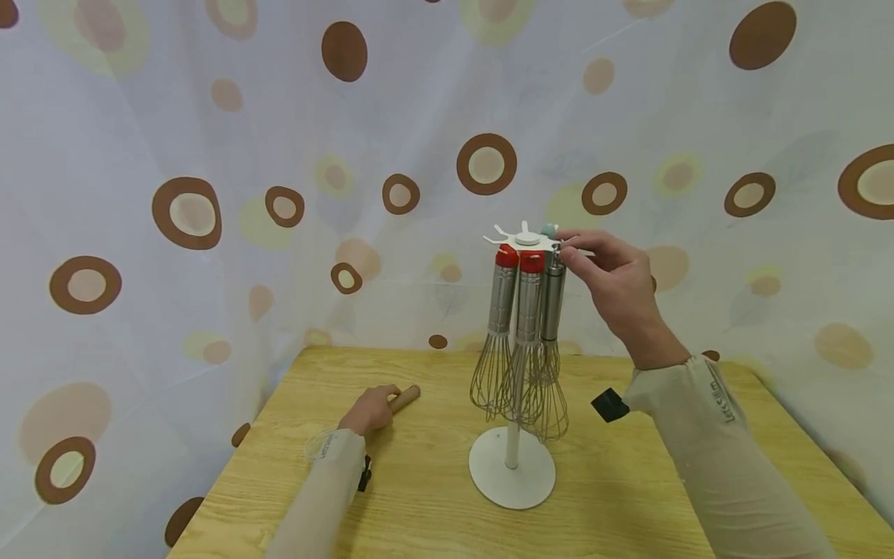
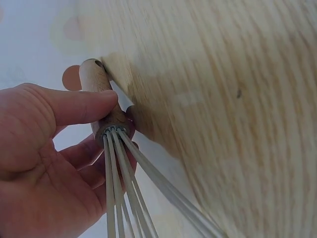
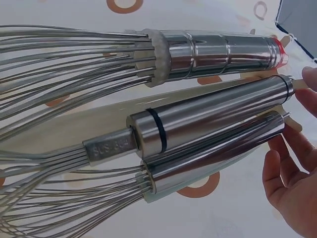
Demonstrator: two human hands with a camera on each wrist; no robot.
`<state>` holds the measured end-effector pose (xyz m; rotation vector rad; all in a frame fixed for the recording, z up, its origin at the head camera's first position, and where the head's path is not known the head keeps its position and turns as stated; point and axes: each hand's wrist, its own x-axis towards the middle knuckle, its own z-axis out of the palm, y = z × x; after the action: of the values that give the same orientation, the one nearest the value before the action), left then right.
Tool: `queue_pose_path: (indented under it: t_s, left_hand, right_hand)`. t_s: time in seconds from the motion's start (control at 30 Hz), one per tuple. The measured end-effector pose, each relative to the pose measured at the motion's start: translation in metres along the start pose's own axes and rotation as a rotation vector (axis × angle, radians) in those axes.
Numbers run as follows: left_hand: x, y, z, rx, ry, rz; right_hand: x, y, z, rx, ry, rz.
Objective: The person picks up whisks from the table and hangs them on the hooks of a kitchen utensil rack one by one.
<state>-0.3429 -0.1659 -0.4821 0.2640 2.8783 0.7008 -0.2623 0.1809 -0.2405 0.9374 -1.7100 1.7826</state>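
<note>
My left hand [image 1: 372,409] pinches the wooden handle [image 2: 95,77] of a whisk between thumb and fingers, low over the table. Its pale wires [image 2: 124,183] fan out below the handle in the left wrist view. A white whisk rack [image 1: 512,448] stands upright with several whisks hanging from its top. Two red-topped whisks [image 1: 529,299] face me, beside a plain steel whisk [image 3: 213,116]. Behind them shows a teal-topped whisk [image 1: 549,230]. My right hand [image 1: 615,283] reaches to the rack's right side, thumb and fingers spread at the hooks by the whisk tops.
The wooden table [image 1: 419,481] carries the rack's round white base. A patterned curtain [image 1: 391,132] hangs behind and on both sides. Several bare hooks [image 1: 500,232] stick out at the rack's left and back. A black strap end [image 1: 611,404] hangs from the right sleeve.
</note>
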Motion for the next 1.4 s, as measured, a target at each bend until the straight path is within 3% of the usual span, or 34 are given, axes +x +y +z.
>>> queue_pose_path:
  t_s: [0.47, 0.67, 0.93, 1.1, 1.4]
  left_hand:
    - [-0.002, 0.004, 0.005, -0.016, 0.009, 0.031]
    - [0.0, 0.01, 0.002, -0.033, 0.094, 0.119]
    - [0.004, 0.027, -0.01, -0.104, 0.199, 0.205]
    - [0.005, 0.037, -0.017, -0.156, 0.258, 0.223]
    - [0.003, 0.056, -0.032, -0.342, 0.293, 0.262]
  right_hand:
    - [0.0, -0.002, 0.001, -0.059, 0.002, 0.047]
    - [0.001, -0.004, 0.002, -0.091, -0.007, 0.055]
    - [0.001, -0.005, -0.003, -0.214, 0.022, 0.09]
    - [0.002, -0.006, -0.004, -0.307, 0.03, 0.074]
    - [0.003, -0.005, -0.004, -0.255, 0.067, 0.07]
